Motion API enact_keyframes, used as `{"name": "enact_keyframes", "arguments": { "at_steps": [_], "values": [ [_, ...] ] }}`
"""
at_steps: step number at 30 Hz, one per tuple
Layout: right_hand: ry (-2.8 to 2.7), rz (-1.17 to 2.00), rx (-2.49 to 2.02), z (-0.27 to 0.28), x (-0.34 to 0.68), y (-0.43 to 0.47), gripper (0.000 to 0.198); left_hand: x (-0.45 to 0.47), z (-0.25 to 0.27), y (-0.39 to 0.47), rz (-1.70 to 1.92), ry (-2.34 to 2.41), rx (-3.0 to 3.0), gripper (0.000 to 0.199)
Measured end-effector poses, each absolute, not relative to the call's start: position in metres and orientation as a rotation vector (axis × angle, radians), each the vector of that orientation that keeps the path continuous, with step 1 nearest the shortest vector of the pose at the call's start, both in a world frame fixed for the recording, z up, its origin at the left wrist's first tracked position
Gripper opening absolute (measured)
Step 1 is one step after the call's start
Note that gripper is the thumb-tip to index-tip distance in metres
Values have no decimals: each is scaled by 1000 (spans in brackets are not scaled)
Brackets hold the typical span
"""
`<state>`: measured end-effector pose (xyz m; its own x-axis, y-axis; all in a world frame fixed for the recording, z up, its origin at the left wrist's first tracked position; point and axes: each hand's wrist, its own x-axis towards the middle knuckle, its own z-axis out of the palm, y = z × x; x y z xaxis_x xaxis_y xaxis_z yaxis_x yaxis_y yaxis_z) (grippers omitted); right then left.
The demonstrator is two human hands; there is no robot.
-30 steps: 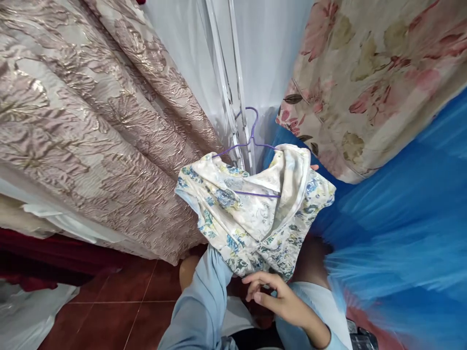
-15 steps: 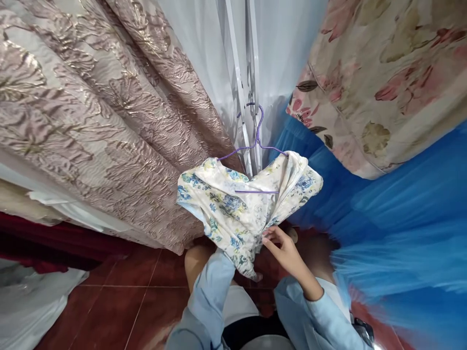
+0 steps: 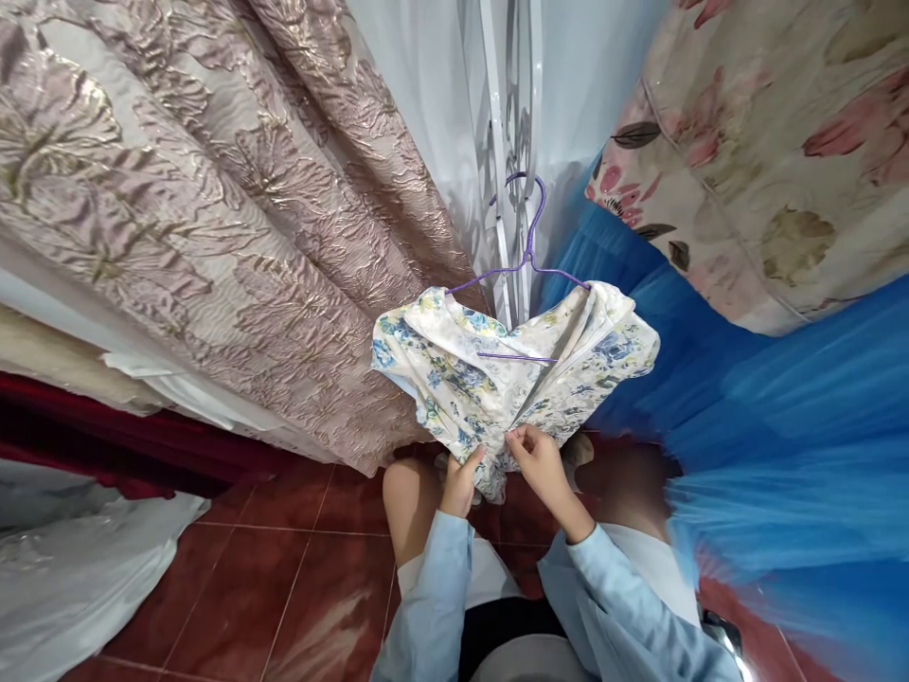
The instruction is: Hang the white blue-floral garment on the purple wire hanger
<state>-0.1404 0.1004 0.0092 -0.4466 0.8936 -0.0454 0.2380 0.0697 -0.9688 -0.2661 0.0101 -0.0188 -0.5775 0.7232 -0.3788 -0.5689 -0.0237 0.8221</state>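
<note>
A white blouse [image 3: 454, 374] with blue and yellow flowers hangs on a purple wire hanger [image 3: 529, 251], its front overlapping below the neckline. The hanger's lower bar shows across the open neck. My left hand [image 3: 461, 481] grips the blouse near its lower front, thumb on top and the other fingers hidden behind the cloth. Slightly higher and to the right, my right hand [image 3: 536, 459] pinches the blouse's front edge between thumb and fingertips.
Pink and gold embossed cloth [image 3: 284, 237] hangs on the left. Blue tulle [image 3: 767, 455] and a floral beige fabric [image 3: 767, 189] hang on the right. White metal bars [image 3: 497, 161] stand behind the hanger. Red tiles [image 3: 298, 568] cover the floor.
My left hand, hidden under the blouse before, now shows, holding its lower front. My right fingers have closed on the front edge. The whole view has shifted, with the blouse slightly further right.
</note>
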Motion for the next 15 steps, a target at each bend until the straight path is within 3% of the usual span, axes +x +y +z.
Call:
{"name": "enact_keyframes", "arguments": {
  "at_steps": [6, 11, 15],
  "values": [
    [-1673, 1525, -1152, -3, -130, 96, 39, -260, -34, 17, 1783, 1479, 269, 56],
    [-1581, 1608, -1174, -19, -115, 90, 41, -258, -62, 17, 2038, 2026, 333, 59],
    [-1514, 1717, -1154, -27, -117, 86, 41, -229, -71, 20, 1816, 2045, 797, 40]
  ]
}}
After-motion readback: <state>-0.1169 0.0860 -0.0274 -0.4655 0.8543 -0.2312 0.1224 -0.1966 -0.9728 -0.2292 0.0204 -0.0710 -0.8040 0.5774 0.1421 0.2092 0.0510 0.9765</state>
